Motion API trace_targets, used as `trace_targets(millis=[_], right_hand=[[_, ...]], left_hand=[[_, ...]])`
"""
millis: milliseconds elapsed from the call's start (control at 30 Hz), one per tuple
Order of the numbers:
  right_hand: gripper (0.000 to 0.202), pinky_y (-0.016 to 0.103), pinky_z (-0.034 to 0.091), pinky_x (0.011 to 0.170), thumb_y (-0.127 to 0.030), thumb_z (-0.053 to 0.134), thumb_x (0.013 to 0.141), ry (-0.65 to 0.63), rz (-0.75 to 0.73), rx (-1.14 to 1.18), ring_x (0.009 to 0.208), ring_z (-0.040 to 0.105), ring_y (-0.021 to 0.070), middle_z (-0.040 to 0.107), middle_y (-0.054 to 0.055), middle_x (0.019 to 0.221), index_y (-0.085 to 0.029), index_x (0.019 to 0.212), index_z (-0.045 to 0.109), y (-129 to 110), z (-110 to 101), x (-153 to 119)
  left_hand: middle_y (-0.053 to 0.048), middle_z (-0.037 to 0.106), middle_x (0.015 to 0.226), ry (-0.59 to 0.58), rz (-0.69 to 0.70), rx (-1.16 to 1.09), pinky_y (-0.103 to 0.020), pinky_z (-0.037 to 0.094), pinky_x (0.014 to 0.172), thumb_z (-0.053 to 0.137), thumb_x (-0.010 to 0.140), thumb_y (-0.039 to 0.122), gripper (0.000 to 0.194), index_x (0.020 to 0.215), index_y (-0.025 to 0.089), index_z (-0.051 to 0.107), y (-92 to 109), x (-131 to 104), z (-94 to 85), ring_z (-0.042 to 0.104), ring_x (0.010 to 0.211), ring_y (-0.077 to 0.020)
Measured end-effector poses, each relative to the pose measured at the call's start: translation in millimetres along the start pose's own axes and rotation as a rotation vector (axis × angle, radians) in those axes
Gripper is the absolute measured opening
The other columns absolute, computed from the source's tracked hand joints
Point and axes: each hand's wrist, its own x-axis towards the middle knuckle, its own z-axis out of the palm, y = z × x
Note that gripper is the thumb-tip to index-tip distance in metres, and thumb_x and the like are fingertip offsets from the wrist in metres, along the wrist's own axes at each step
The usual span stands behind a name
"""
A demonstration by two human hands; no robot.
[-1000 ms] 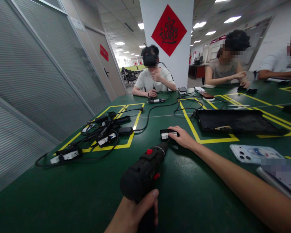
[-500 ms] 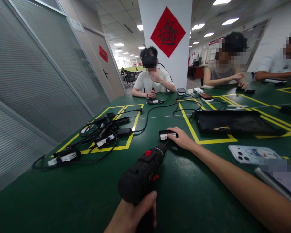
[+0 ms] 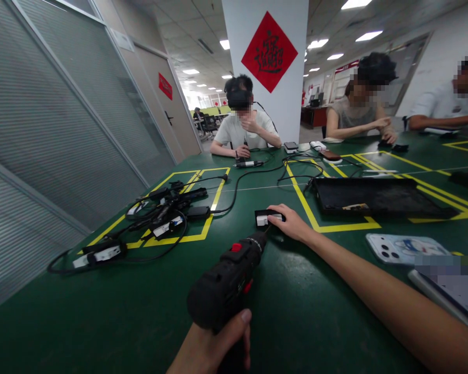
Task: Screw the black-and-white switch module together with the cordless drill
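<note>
My left hand (image 3: 222, 337) is wrapped round the grip of a black cordless drill (image 3: 226, 283) with red switches. The drill points away from me, and its thin bit reaches the near side of a small black block with a white label (image 3: 262, 221). Whether the tip touches the block or a screw in it, I cannot tell. My right hand (image 3: 290, 223) grips the right end of that block from above and holds it on the green table (image 3: 312, 296). Its fingers hide part of the block.
Black power adapters with tangled cables (image 3: 167, 213) lie at left within yellow tape. At right are a black tray (image 3: 378, 197), a phone in a patterned case (image 3: 405, 246) and a tablet-like device (image 3: 448, 296). A pen-shaped tool (image 3: 249, 164) lies before a seated person (image 3: 245, 124); others sit at right.
The view has shifted very slightly. Both hands, the drill and the block hold nearly the same places.
</note>
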Motion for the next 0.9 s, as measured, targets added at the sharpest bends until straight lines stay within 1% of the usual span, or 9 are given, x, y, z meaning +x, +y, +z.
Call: trace_targets(millis=[100, 167, 333, 533, 667, 767, 833, 900], right_hand=[[0.037, 0.032, 0.04, 0.091, -0.04, 0.053, 0.086, 0.003, 0.003, 0.019, 0.098, 0.055, 0.0178, 0.056, 0.006, 0.106, -0.021, 0.117, 0.058, 0.4, 0.4, 1.1], [0.037, 0.032, 0.04, 0.092, -0.04, 0.052, 0.086, 0.001, 0.002, 0.027, 0.099, 0.055, 0.0176, 0.056, 0.006, 0.106, -0.021, 0.117, 0.057, 0.3, 0.3, 1.1], [0.037, 0.032, 0.04, 0.09, -0.041, 0.052, 0.086, 0.009, -0.004, 0.016, 0.098, 0.055, 0.0176, 0.056, 0.006, 0.106, -0.022, 0.117, 0.057, 0.8, 0.7, -0.4], [0.038, 0.032, 0.04, 0.09, -0.042, 0.052, 0.086, 0.01, -0.006, 0.005, 0.097, 0.055, 0.0175, 0.056, 0.006, 0.106, -0.022, 0.117, 0.057, 1.6, 1.4, 0.1], [0.038, 0.032, 0.041, 0.09, -0.042, 0.051, 0.086, 0.002, -0.005, 0.009, 0.097, 0.055, 0.0176, 0.056, 0.006, 0.106, -0.022, 0.118, 0.057, 0.9, 1.1, 0.0], [0.038, 0.032, 0.041, 0.089, -0.043, 0.051, 0.087, 0.002, -0.007, -0.001, 0.096, 0.055, 0.0177, 0.056, 0.006, 0.105, -0.022, 0.118, 0.057, 0.6, 0.7, -0.5], [0.038, 0.032, 0.041, 0.088, -0.043, 0.051, 0.087, 0.003, -0.01, -0.011, 0.096, 0.055, 0.0179, 0.056, 0.006, 0.105, -0.022, 0.118, 0.057, 0.6, 0.7, -0.7], [0.038, 0.032, 0.041, 0.089, -0.043, 0.05, 0.087, 0.003, -0.012, -0.016, 0.096, 0.055, 0.018, 0.056, 0.006, 0.106, -0.022, 0.117, 0.057, 0.7, 0.8, -0.8]], left_hand=[[0.0, 0.063, 0.054, -0.017, 0.01, -0.002, -0.031, 0.049, 0.047, 0.063, 0.074, 0.044, 0.071, 0.135, 0.016, 0.039, -1.6, 1.9, -1.5, 0.06, 0.045, -0.0198], [-0.001, 0.063, 0.056, -0.027, 0.012, -0.004, -0.031, 0.049, 0.047, 0.063, 0.075, 0.045, 0.072, 0.136, 0.017, 0.037, -2.1, 2.1, -2.4, 0.06, 0.046, -0.0196], [-0.002, 0.062, 0.058, -0.044, -0.005, 0.028, -0.031, 0.05, 0.051, 0.06, 0.076, 0.048, 0.061, 0.126, 0.014, 0.051, 1.3, -2.1, -1.5, 0.059, 0.049, -0.0185], [0.001, 0.06, 0.059, -0.006, 0.008, 0.044, -0.031, 0.05, 0.053, 0.06, 0.077, 0.046, 0.063, 0.132, 0.021, 0.043, 7.9, -6.3, 2.9, 0.058, 0.051, -0.0175], [0.0, 0.06, 0.056, -0.059, -0.002, -0.006, -0.031, 0.049, 0.049, 0.062, 0.075, 0.046, 0.059, 0.125, 0.017, 0.051, 4.2, -1.9, 1.6, 0.057, 0.048, -0.0179], [-0.001, 0.06, 0.058, -0.067, -0.003, 0.023, -0.031, 0.049, 0.05, 0.06, 0.076, 0.047, 0.052, 0.116, 0.014, 0.058, 2.3, -1.1, -0.2, 0.058, 0.049, -0.0178], [-0.001, 0.06, 0.06, -0.053, 0.003, 0.061, -0.032, 0.049, 0.052, 0.057, 0.078, 0.048, 0.051, 0.116, 0.014, 0.057, 2.7, -2.4, -0.9, 0.058, 0.051, -0.0177], [0.0, 0.06, 0.06, -0.046, 0.009, 0.082, -0.033, 0.049, 0.054, 0.056, 0.079, 0.049, 0.052, 0.12, 0.016, 0.052, 3.5, -3.6, -1.2, 0.058, 0.051, -0.0178]])
